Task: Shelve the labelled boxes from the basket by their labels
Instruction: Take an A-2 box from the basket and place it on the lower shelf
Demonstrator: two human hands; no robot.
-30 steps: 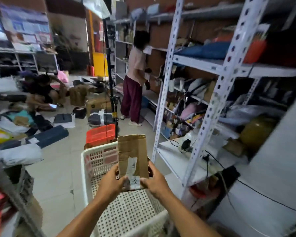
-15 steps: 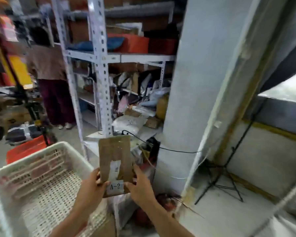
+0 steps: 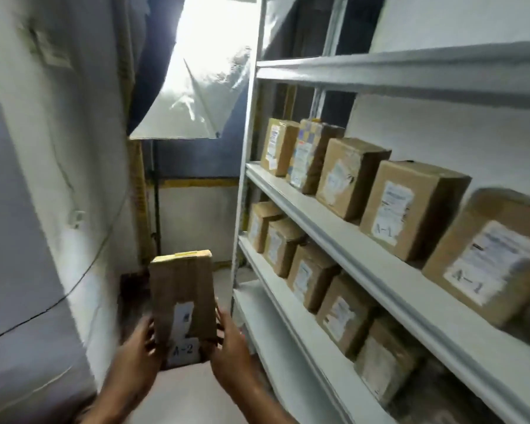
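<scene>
Head view: both hands, left hand (image 3: 136, 347) and right hand (image 3: 231, 347), clamp fingers around the A-2 box (image 3: 182, 301) at lower centre, unshelved. At right, the shelf rack (image 3: 334, 221) already carries A-1 boxes (image 3: 410, 209); this box probably belongs with the lower row (image 3: 309, 273).

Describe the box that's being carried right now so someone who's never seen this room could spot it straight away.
Find the white metal shelving rack on the right, lined with brown boxes. Left of it, low in the aisle, the left hand and right hand hold one tall, narrow brown box upright. Unlike the shelved ones marked A-1, its bottom label reads A-2.
</scene>
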